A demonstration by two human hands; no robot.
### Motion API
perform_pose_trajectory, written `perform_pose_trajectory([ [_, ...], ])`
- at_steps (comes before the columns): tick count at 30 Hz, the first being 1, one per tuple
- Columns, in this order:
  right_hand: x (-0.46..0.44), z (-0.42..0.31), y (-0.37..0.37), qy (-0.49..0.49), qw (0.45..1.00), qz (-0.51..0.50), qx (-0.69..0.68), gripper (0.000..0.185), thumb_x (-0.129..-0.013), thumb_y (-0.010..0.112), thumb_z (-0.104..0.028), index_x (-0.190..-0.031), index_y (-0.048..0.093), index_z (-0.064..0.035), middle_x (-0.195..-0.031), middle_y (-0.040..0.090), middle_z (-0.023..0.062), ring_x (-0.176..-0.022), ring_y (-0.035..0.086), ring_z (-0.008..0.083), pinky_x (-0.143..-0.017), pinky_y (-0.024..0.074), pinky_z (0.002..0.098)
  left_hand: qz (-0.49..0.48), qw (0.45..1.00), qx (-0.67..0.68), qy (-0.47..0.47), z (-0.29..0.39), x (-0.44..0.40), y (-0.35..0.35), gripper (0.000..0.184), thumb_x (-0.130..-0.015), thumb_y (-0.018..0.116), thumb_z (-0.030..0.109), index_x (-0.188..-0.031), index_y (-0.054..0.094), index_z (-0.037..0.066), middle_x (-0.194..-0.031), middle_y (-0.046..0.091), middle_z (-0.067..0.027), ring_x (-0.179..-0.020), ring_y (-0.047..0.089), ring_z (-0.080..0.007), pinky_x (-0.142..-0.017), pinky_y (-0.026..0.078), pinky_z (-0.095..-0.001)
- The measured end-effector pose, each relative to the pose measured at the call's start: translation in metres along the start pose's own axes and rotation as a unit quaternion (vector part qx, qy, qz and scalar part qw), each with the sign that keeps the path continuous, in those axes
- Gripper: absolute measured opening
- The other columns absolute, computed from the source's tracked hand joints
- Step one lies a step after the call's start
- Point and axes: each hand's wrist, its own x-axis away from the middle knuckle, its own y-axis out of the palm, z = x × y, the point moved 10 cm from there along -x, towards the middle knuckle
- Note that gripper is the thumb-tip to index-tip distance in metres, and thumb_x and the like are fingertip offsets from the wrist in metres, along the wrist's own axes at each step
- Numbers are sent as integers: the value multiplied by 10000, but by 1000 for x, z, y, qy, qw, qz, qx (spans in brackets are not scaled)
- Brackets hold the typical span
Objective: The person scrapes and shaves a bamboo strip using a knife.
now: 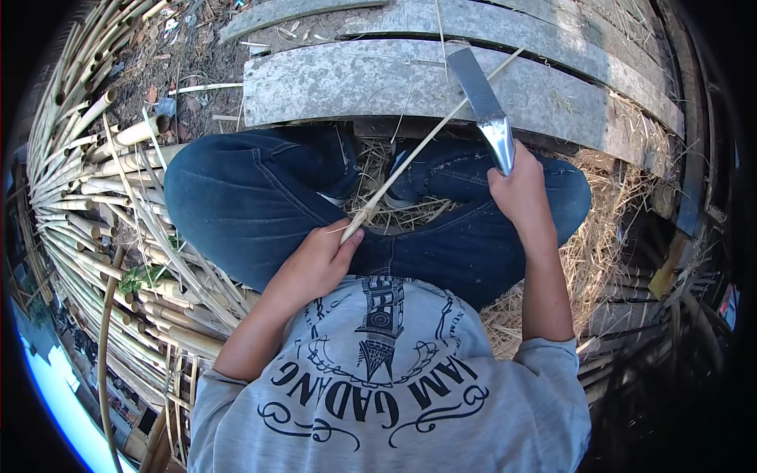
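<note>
My left hand is closed round the near end of a thin bamboo strip, close to my lap. The strip slants up and to the right, over the gap between my legs, and its far end lies above the wooden planks. In my right hand is the shiny metal handle of a cleaver-like knife, held above my right knee. Its broad blade points up and to the left and crosses over the strip near the far end. Whether blade and strip touch, I cannot tell.
Weathered planks lie just beyond my crossed legs. Many bamboo poles are piled along the left. Straw-like shavings cover the ground at the right. A loose thin strip rests left of the planks, among dirt and litter.
</note>
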Motion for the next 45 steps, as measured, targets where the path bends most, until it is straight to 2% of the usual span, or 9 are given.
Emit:
perform_pose_trajectory([
  [10,23,-5,13,8,994,-105,-9,272,-754,649,-66,-999,581,33,-888,659,294,-910,623,484,-806,509,509,17,1000,-20,18,4,-3,0,259,-1023,467,177,-886,495,-42,-636,440,-129,-604,391,-204,-607,398,-370],
  [16,-2,9,-5,12,999,8,-50,300,-761,649,-57,-1029,573,55,-898,658,302,-930,635,469,-783,516,492,20,999,-30,-12,1,-2,1,247,-1023,464,174,-940,520,-52,-647,448,-151,-613,410,-208,-619,410,-375],
  [20,47,-24,37,-23,990,-139,-8,335,-759,669,-65,-1053,535,27,-862,658,305,-885,630,497,-799,522,533,10,999,-30,-21,-3,-3,0,251,-1024,464,177,-940,519,-53,-652,449,-153,-618,407,-210,-622,411,-371],
  [29,8,3,11,10,999,-33,-31,317,-755,670,-63,-1033,565,47,-864,654,316,-890,641,478,-783,526,512,18,999,-38,-5,1,-5,0,259,-1023,466,179,-936,522,-59,-658,464,-162,-629,418,-220,-644,420,-372],
  [31,25,-6,22,24,998,-63,0,366,-755,689,-65,-1074,551,49,-870,656,321,-892,650,472,-774,531,511,41,998,-36,31,5,-4,-2,268,-1015,480,201,-950,553,-48,-642,533,-244,-614,535,-428,-611,439,-436],
  [34,60,-28,49,-16,992,-121,-26,353,-760,681,-65,-1061,532,46,-854,659,312,-860,650,478,-764,534,526,15,999,-26,-13,0,-4,0,268,-1023,469,184,-904,501,-53,-657,465,-162,-618,404,-214,-630,408,-367],
  [41,70,-39,41,-47,995,-91,14,309,-794,666,-84,-1037,509,23,-748,654,258,-750,671,434,-683,556,494,26,999,-28,26,8,-5,-3,267,-1018,481,199,-969,555,-53,-633,514,-213,-572,472,-346,-615,435,-402],
  [43,76,-47,41,-48,994,-98,16,309,-803,665,-102,-1039,508,21,-741,653,250,-737,673,423,-671,558,486,21,999,-4,26,13,-3,-3,284,-1026,472,203,-896,497,-48,-657,439,-102,-656,393,-175,-636,395,-354],
  [45,82,-53,39,-51,993,-109,12,292,-831,648,-140,-1034,507,17,-749,658,220,-699,674,407,-636,559,468,24,999,-18,24,12,-3,-3,278,-1025,473,202,-926,518,-54,-653,463,-141,-633,394,-208,-634,411,-366],
])
